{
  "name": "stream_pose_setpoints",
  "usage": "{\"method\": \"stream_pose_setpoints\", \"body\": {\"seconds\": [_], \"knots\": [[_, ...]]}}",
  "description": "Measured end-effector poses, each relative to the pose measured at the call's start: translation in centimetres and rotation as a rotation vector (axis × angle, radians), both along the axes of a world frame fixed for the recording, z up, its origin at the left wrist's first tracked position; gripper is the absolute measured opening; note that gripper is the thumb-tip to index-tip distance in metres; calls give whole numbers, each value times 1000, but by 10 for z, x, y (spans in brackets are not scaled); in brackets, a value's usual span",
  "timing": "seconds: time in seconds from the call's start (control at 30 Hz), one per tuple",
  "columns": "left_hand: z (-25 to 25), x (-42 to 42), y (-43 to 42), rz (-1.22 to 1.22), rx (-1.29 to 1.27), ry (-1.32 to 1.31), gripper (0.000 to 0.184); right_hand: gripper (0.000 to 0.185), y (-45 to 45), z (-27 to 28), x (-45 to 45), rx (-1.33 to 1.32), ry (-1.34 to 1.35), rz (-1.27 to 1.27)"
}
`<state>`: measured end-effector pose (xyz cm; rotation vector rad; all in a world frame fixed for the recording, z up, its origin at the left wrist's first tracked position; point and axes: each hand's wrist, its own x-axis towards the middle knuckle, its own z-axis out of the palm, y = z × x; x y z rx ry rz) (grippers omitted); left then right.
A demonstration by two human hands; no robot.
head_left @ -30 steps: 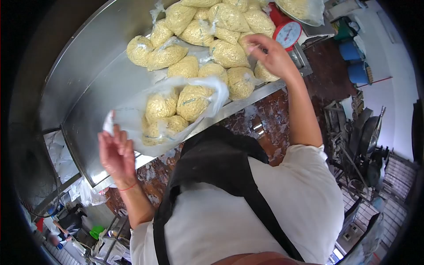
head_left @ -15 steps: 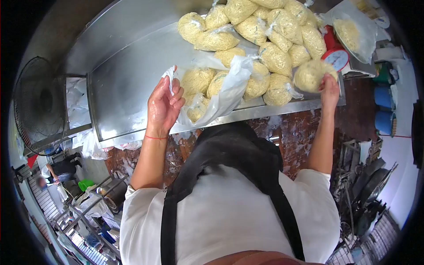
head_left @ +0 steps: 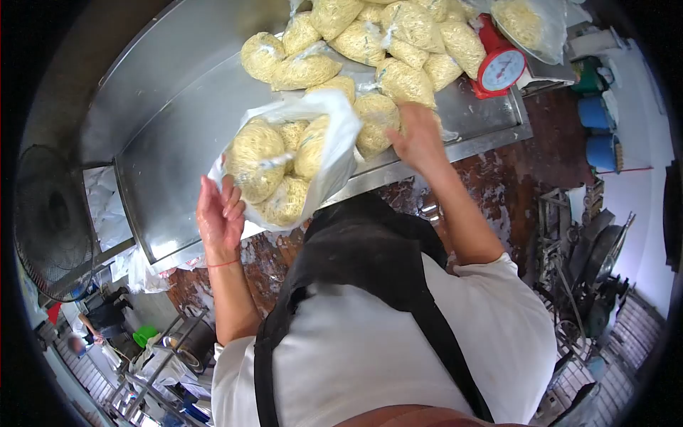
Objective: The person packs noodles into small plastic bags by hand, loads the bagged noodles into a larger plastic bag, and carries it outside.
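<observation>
A large white plastic bag (head_left: 340, 142) stands open on the metal counter (head_left: 178, 128), with several small clear bags of noodles (head_left: 257, 158) inside. My left hand (head_left: 220, 217) holds the large bag's left edge, fingers curled. To the right, my right hand (head_left: 420, 135) reaches over a noodle bag (head_left: 377, 124) beside the large bag's opening; its fingertips are partly blurred, and its grip is unclear. More tied noodle bags (head_left: 405, 82) are heaped behind, towards the back of the counter.
A red dial scale (head_left: 501, 67) carries a pan of noodles (head_left: 519, 25) at the right end. A fan (head_left: 53, 220) stands at the left. Blue buckets (head_left: 596, 114) and racks of pans (head_left: 605, 249) are at the right. A co-worker (head_left: 89, 331) is at the far lower left.
My right hand has moved left from the scale area, where it held a noodle bag. The large bag now holds a noodle bag at its left front and is opened wider.
</observation>
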<state>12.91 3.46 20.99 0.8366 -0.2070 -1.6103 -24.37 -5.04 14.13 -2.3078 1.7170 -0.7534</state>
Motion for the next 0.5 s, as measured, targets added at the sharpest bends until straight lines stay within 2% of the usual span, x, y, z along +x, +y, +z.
{"method": "stream_pose_setpoints", "body": {"seconds": [0.07,0.1,0.13,0.2,0.23,0.27,0.3,0.33,0.37,0.43,0.5], "knots": [[-5,8,-1,9,-9,-7,53,56,-5,-48,-40,-13,324,-356],[-5,11,1,23,-11,-15,53,53,-7,-77,-63,250,330,-356],[-3,7,0,4,7,-2,22,50,-12,-95,-79,507,331,-340],[3,-3,-8,-63,92,-155,19,47,-17,-82,-75,579,306,-411],[5,-6,-11,-112,114,-264,19,44,-13,-85,-80,500,293,-336],[9,-12,-17,-121,132,-315,21,42,-14,-88,-92,414,275,-266],[13,-17,-25,-136,143,-360,24,42,-19,-102,-114,356,143,-241],[15,-19,-32,-162,91,-279,38,41,-25,-113,-128,297,19,-220],[17,-15,-35,-148,15,-195,42,40,-25,-105,-126,278,-90,-225],[19,-3,-42,-126,-140,-32,50,37,-19,-68,-120,244,-311,-240],[17,7,-41,-103,-183,-41,64,36,-10,-15,-97,201,-356,-218]]}}
